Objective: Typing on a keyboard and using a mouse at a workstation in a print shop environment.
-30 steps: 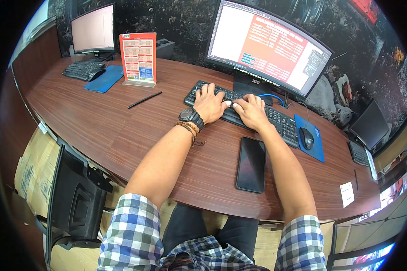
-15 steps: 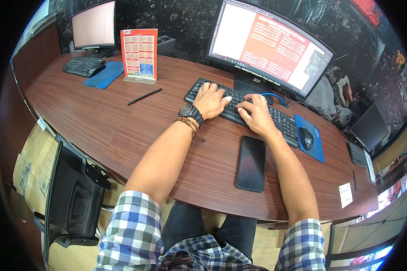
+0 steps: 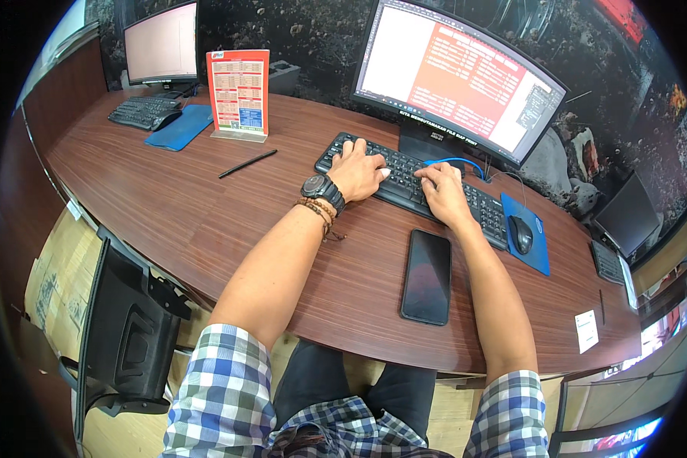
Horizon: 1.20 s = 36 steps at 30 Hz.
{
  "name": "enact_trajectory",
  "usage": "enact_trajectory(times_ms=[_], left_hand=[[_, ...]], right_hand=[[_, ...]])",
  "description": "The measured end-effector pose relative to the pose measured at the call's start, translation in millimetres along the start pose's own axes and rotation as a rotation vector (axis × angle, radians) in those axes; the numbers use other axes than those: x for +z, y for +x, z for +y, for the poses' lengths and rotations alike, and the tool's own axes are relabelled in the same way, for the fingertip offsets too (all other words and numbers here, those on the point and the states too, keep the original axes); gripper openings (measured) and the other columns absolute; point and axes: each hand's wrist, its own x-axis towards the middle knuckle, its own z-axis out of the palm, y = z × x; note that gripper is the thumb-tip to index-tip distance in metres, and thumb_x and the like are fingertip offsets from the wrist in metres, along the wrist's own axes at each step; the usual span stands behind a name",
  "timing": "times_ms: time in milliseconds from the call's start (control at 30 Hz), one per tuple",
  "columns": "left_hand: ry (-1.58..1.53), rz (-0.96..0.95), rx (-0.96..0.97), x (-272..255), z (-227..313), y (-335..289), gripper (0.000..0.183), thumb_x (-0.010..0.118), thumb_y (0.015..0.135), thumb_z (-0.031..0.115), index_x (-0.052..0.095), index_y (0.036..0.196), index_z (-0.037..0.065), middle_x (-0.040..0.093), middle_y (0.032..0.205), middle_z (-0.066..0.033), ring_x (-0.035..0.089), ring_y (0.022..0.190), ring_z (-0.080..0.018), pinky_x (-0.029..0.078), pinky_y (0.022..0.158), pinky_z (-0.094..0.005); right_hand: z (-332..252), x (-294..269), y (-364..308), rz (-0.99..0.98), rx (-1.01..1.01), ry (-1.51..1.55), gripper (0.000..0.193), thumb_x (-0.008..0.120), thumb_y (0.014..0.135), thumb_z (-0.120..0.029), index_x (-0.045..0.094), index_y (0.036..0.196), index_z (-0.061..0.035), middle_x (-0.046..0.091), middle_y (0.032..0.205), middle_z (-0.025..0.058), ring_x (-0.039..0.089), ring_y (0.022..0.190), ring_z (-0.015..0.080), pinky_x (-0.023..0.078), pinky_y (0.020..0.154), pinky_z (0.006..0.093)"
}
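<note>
Both hands rest on a black keyboard [image 3: 404, 187] in front of a large monitor [image 3: 458, 84] that displays a red and white layout. My left hand [image 3: 355, 172] lies on the keyboard's left part, fingers spread over the keys and holding nothing. A dark watch [image 3: 314, 185] and beaded bracelets [image 3: 322, 208] circle that wrist. Over the right-middle keys is my right hand [image 3: 444, 194], its fingers bent and apart, also without anything in it. A black smartphone [image 3: 427, 276] lies face up on the desk, just left of my right forearm.
A black mouse [image 3: 520, 234] sits on a blue pad [image 3: 540, 246] right of the keyboard. Leftward are a black stylus pen [image 3: 248, 164], a red-bordered sign stand [image 3: 239, 93], and a second keyboard [image 3: 137, 111] with a monitor [image 3: 162, 44]. A black chair [image 3: 130, 328] stands lower left; a white card [image 3: 586, 331] lies right.
My right hand has shifted slightly right and up over the keys, its fingers drawn closer together. My left hand stays at the keyboard's left side. The whole view has moved a little.
</note>
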Motion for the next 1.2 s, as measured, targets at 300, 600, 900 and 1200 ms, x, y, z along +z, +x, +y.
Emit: enact_trajectory(times_ms=[300, 600, 900, 1200], left_hand=[[0.006, 0.136, 0.021, 14, -1, 1, 0.05, 0.052, 0.097, 0.051, 0.07, 0.116, 0.008, 0.048, 0.127, -0.0197, 0.037, 0.127, -0.037, 0.033, 0.105, -0.0561], [0.142, 0.103, 0.061, 15, -3, 9, 0.061, 0.046, 0.098, 0.055, 0.069, 0.112, 0.0, 0.055, 0.125, -0.0207, 0.04, 0.126, -0.0374, 0.02, 0.111, -0.0596], [0.012, 0.184, 0.085, 17, -4, 6, 0.055, 0.047, 0.097, 0.057, 0.074, 0.111, 0.012, 0.055, 0.124, -0.02, 0.037, 0.13, -0.0382, 0.015, 0.112, -0.0631], [-0.042, 0.13, 0.067, 6, -7, -2, 0.069, 0.062, 0.087, 0.063, 0.066, 0.124, 0.006, 0.045, 0.136, -0.025, 0.03, 0.137, -0.0401, 0.022, 0.113, -0.0547]], right_hand=[[0, 9, 2, -0.034, 0.02, -0.212, 0.022, 0.057, 0.092, -0.024, 0.074, 0.102, -0.0119, 0.059, 0.116, 0.0139, 0.048, 0.117, 0.0333, 0.035, 0.102, 0.0472], [-19, 11, 3, 0.006, -0.235, -0.108, 0.023, 0.061, 0.093, -0.025, 0.072, 0.107, -0.0104, 0.057, 0.121, 0.0147, 0.047, 0.119, 0.0336, 0.033, 0.105, 0.0477], [-14, -6, 1, -0.072, -0.17, -0.128, 0.025, 0.058, 0.095, -0.03, 0.073, 0.111, -0.0156, 0.056, 0.127, 0.0161, 0.043, 0.127, 0.0347, 0.03, 0.11, 0.0478], [87, -87, -49, 0.114, -0.005, -0.254, 0.019, 0.064, 0.091, -0.021, 0.074, 0.102, -0.0089, 0.064, 0.11, 0.0129, 0.054, 0.111, 0.0333, 0.041, 0.099, 0.0439]])
